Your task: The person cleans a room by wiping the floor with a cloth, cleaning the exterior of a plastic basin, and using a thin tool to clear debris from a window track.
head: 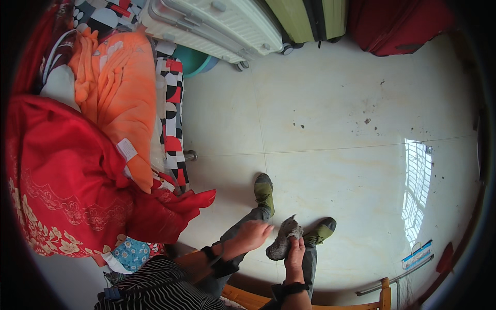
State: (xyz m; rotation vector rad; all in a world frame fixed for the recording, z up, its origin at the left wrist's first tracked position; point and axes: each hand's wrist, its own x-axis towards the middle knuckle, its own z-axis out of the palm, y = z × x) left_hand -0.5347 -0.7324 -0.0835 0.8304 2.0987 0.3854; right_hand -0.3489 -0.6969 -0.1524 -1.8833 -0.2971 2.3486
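Note:
My right hand (295, 254) grips a grey-brown, fuzzy piece of cloth (285, 238), perhaps a sock or rag, by its right side. The cloth hangs bunched between my two hands, above the floor and beside my right shoe. Just left of it, my left hand (254, 234) is raised with its fingers bent and close together; whether something small is between them cannot be told. On my feet are green shoes with dark toes, the left one (264, 193) farther forward than the right one (321, 231).
A bed with a red embroidered cover (77, 166) and an orange plush blanket (128, 89) is at left. Suitcases, one white (221, 27), stand at the top near a teal basin (190, 58). Dirt crumbs (367, 121) dot the tiled floor. Wooden chair parts (248, 298) are below me.

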